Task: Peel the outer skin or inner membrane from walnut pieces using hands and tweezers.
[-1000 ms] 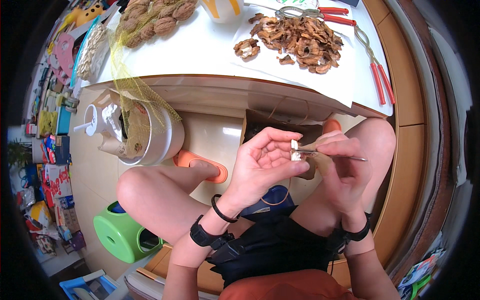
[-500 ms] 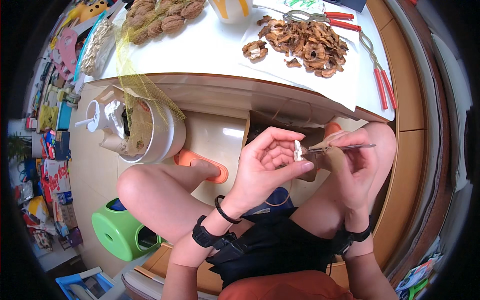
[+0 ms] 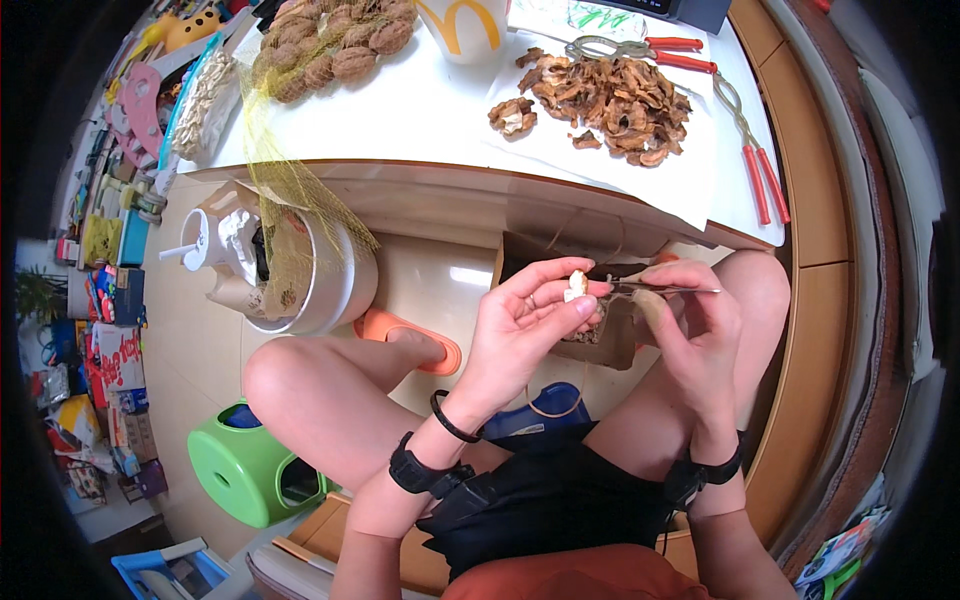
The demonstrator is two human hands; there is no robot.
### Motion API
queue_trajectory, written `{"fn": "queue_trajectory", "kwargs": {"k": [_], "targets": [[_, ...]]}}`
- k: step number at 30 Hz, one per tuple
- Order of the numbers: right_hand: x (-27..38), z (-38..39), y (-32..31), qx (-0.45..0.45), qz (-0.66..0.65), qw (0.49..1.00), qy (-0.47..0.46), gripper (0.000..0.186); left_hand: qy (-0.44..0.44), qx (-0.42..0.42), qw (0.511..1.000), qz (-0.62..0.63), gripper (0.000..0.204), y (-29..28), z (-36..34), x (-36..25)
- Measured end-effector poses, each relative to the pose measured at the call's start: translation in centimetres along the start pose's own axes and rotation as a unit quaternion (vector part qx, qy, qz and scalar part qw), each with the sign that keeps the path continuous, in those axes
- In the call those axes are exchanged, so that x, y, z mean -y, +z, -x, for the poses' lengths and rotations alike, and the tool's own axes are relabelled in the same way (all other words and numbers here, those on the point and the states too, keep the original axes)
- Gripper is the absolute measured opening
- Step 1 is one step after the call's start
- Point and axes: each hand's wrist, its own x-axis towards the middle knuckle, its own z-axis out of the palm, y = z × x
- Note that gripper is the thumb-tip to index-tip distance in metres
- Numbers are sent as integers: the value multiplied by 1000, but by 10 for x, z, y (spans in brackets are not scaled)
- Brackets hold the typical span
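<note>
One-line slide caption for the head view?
Seated person's left hand pinches a pale nut piece while the right hand holds a thin metal pick to it.

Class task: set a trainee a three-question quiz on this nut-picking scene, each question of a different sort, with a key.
1. True or false: the left hand pinches a small pale nut piece at its fingertips.
2. Multiple choice: the thin metal pick held by the right hand points toward A) the green plastic stool, B) the pale nut piece, C) the red-handled nutcracker.
3. Fill in: the heap of brown broken walnut shells lies on a sheet of white ____ on the table.

Key: 1 true; 2 B; 3 paper.
</note>
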Motion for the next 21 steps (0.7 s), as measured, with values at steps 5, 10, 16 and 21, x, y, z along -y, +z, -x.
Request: {"fn": "queue_trajectory", "kwargs": {"k": [5, 10, 16, 21], "targets": [[2, 1, -3, -19, -45, 999, 23, 16, -7, -11, 999, -37, 32, -2, -1, 5], [1, -1, -2, -21, -96, 994, 47, 15, -5, -9, 1000, 7, 32, -2, -4, 4], [2, -1, 5, -13, -201, 969, 143, 12, -34, 15, 996, 80, 37, 4, 2, -5], [-6, 2, 7, -18, -170, 982, 82, 14, -16, 7, 996, 85, 40, 7, 1, -5]]}}
